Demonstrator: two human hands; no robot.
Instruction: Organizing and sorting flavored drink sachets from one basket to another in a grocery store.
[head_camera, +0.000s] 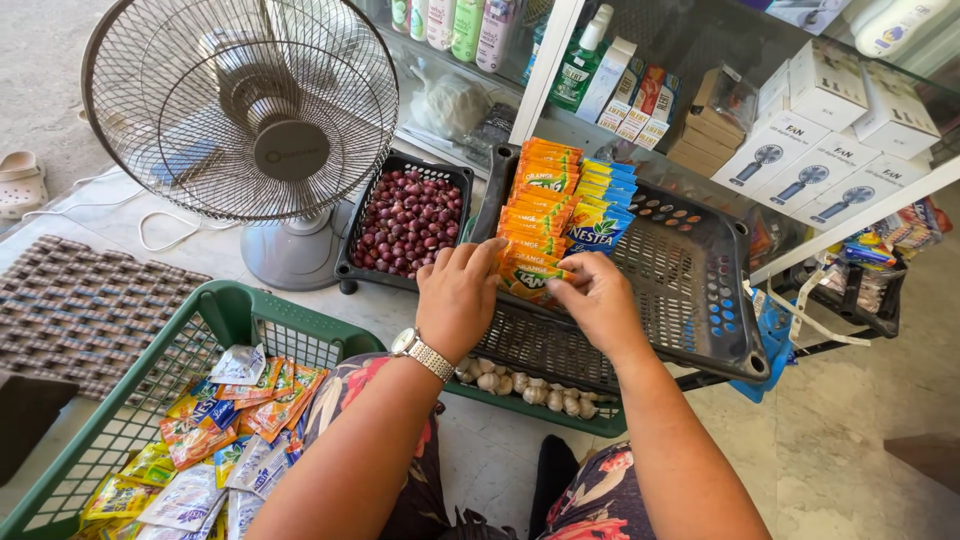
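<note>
Both forearms reach forward, the left hand (457, 298) and right hand (597, 300) each pinching the front orange sachet (527, 275) in a narrow grip. It stands upright, heading its row in the black tray (700, 300). The tray sits on pale tiled floor (860, 440) beside a fan (245, 110) and glass shelves (700, 150).

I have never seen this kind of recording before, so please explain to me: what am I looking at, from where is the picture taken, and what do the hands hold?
There is no machine here. A person wears one camera on the head, and it looks down at the person's own two bare hands.

The left hand, with a wristwatch, and the right hand both touch the front orange drink sachet in a row of orange sachets standing in a black plastic tray. Beside them stands a row of blue and yellow sachets.

Around them: a small black basket of red onions, a standing fan, a green basket with mixed sachets, and garlic in a green tray below. Behind is a glass shelf cabinet with boxes and bottles.
</note>
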